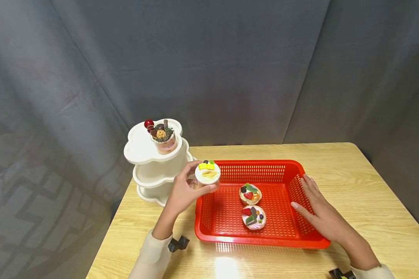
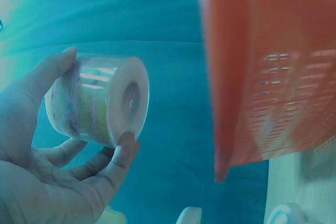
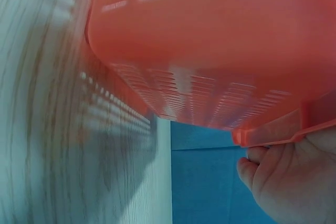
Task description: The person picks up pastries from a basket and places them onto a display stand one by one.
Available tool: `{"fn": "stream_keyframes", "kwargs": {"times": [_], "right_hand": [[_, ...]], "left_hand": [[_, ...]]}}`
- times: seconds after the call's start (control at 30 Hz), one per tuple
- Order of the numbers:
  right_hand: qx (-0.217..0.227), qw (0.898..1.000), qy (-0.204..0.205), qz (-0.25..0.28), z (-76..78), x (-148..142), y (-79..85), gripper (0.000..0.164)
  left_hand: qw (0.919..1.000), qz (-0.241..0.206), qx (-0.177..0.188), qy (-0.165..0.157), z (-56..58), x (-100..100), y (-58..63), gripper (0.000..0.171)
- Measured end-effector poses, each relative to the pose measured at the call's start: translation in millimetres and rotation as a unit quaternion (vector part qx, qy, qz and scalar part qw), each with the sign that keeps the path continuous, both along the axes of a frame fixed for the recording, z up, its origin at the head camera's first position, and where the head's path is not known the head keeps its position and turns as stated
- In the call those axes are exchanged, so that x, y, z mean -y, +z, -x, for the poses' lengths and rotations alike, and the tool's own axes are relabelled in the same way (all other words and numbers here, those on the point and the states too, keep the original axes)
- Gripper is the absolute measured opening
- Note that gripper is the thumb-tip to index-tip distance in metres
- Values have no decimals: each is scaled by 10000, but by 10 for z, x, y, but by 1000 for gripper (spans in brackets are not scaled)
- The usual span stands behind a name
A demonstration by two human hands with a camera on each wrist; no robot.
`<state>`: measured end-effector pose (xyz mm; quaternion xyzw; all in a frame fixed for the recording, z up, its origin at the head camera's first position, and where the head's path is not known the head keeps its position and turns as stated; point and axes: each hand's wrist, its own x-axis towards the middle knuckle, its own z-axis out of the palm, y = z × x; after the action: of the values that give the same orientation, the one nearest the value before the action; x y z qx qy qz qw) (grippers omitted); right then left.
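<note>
L hand (image 1: 183,190) gripped dessert cup (image 1: 208,176), fingers curled rnd; rt of grip, R hand (image 1: 324,217) touched red basket (image 1: 262,241), fingers straight.

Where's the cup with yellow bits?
In the head view, the left hand holds the cup by the far left corner of the red basket, near the white stand.

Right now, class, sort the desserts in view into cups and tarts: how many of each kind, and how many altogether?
Dessert cups: 2 (yellow-topped cup in the left hand; dark-topped cup on the white stand)
Tarts: 2 (farther tart and nearer tart, both in the red basket)
Total: 4
</note>
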<state>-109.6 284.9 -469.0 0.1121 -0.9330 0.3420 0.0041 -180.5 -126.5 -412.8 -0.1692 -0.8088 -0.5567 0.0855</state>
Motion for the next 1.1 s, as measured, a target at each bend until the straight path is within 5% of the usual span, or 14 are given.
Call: {"fn": "stream_keyframes", "kwargs": {"times": [0.3,1.1], "right_hand": [[-19,10000,11,-32,13,8,5,86],[41,10000,-86,-26,-9,14,27,87]], "left_hand": [[9957,308,-366,789,-166,131,89,71],[9787,-91,-774,1898,-478,541,382,69]]}}
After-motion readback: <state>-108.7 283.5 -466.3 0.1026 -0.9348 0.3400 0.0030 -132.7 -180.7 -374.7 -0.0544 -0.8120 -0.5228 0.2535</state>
